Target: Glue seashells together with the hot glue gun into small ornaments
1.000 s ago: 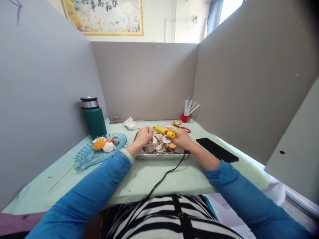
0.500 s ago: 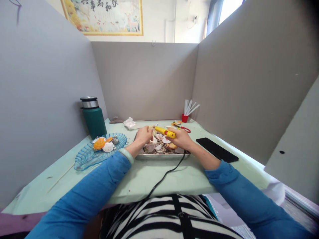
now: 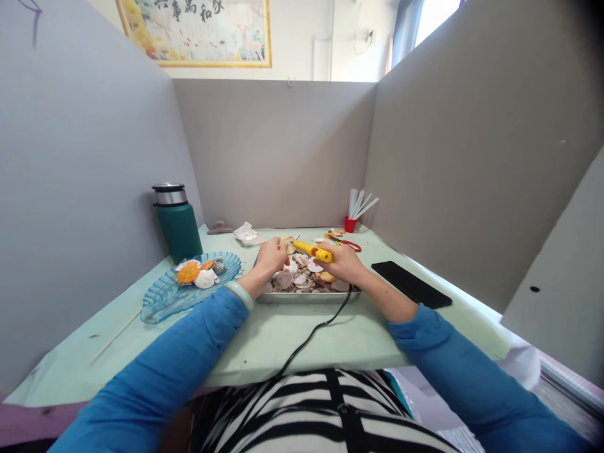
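Observation:
My right hand (image 3: pixel 344 261) is wrapped round a yellow hot glue gun (image 3: pixel 312 251), its tip pointing left. A black cord (image 3: pixel 317 327) trails from below that hand toward my lap. My left hand (image 3: pixel 274 257) pinches a pale yellowish shell (image 3: pixel 290 246) close to the gun's tip; fingers hide part of it. Both hands hover over a metal tray (image 3: pixel 306 298) heaped with seashells (image 3: pixel 302 275), mostly white, pink and tan. Whether the tip touches the shell I cannot tell.
On the left stand a blue plate (image 3: pixel 158 302) with orange and white shells, and a green bottle (image 3: pixel 178 226). A wooden stick (image 3: pixel 114 338) lies nearby. Crumpled tissue (image 3: pixel 246 234), red-handled scissors (image 3: pixel 350 245), a red cup (image 3: pixel 350 224) of glue sticks and a black phone (image 3: pixel 410 283) surround the tray.
My left hand and the pale shell have shifted very slightly. The glue gun and my right hand stay where they were.

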`<state>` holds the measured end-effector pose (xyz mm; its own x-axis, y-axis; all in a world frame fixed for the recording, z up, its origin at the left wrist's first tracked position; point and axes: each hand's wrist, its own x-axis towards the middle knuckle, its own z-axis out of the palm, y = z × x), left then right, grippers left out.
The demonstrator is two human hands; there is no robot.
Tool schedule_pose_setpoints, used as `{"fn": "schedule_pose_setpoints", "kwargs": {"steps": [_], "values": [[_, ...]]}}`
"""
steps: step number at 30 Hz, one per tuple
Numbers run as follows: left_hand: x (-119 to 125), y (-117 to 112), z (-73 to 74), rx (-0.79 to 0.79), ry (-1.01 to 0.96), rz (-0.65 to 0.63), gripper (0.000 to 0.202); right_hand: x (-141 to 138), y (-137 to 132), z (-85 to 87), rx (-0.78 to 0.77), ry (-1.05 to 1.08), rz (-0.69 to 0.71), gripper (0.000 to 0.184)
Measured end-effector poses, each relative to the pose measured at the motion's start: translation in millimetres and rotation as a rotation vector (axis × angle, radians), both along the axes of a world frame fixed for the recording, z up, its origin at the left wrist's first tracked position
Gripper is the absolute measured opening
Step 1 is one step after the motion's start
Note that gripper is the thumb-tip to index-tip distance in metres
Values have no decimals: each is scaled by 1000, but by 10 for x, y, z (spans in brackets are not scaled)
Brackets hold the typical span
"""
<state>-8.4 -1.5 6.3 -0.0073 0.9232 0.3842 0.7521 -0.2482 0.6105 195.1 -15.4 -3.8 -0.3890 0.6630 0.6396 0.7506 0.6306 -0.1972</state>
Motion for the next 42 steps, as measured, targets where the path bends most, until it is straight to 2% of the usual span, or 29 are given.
{"fn": "schedule_pose_setpoints", "kwargs": {"steps": [24, 42], "values": [[-6, 20, -12, -4, -4, -6, 21, 6, 12, -11, 2, -10, -3, 20], [-32, 87, -83, 29, 105, -16, 25, -4, -12, 7, -16, -17, -7, 23]]}}
